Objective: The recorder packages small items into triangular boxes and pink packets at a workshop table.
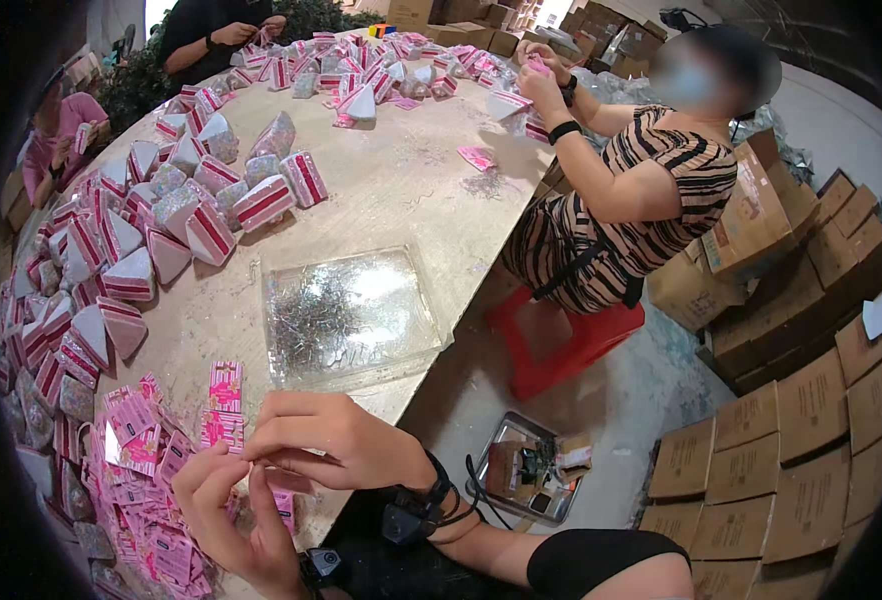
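My left hand (pixel 231 515) and my right hand (pixel 311 435) meet at the fingertips above the near edge of the table. Both are pinched closed; whatever is between the fingers is too small or hidden to name. Under and beside my left hand spreads a heap of pink printed cards (pixel 146 505). A few more pink cards (pixel 225 386) lie just beyond my fingers. Past my right hand sits a shallow clear plastic tray (pixel 361 376) with many thin metal pins (pixel 311 318) scattered in it.
Cake-slice-shaped pink and white pieces (pixel 211 235) crowd the table's left and far sides. A person in a striped top (pixel 651 175) sits on a red stool (pixel 581 340) at right; two others work farther off. Cardboard boxes (pixel 801 430) and a floor tray (pixel 491 440) stand right.
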Action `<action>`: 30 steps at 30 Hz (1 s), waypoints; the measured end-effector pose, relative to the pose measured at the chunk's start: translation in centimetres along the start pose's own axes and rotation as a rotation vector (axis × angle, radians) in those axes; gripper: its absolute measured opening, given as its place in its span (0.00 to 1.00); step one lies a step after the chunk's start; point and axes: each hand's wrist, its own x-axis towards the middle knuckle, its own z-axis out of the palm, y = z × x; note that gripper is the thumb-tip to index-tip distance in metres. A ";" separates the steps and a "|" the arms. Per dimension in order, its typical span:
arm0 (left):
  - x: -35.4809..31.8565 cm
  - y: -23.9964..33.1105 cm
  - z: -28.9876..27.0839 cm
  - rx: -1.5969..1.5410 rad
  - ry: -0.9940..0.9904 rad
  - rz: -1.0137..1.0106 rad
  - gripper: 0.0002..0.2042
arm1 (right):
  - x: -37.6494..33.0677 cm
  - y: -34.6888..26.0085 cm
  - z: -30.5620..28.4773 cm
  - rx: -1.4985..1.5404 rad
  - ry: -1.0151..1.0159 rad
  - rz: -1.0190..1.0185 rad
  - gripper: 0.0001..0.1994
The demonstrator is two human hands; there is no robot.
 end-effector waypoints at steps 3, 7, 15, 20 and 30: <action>-0.2 -0.1 0.3 -0.051 0.050 -0.003 0.08 | 0.0 -0.4 -0.2 0.038 0.021 0.023 0.11; -0.8 -0.5 0.0 -0.105 0.057 0.036 0.13 | -0.1 -0.7 -0.3 0.024 -0.002 -0.032 0.11; -2.1 -0.8 0.5 -0.227 0.256 0.109 0.12 | -0.4 -0.8 1.2 0.493 0.127 0.063 0.21; -2.2 -0.6 0.5 -0.278 0.348 0.144 0.12 | -0.2 0.0 -0.4 0.527 -0.108 0.084 0.20; -1.8 0.6 0.9 -0.168 0.385 0.325 0.13 | -0.6 -1.7 0.1 0.730 -0.118 0.414 0.14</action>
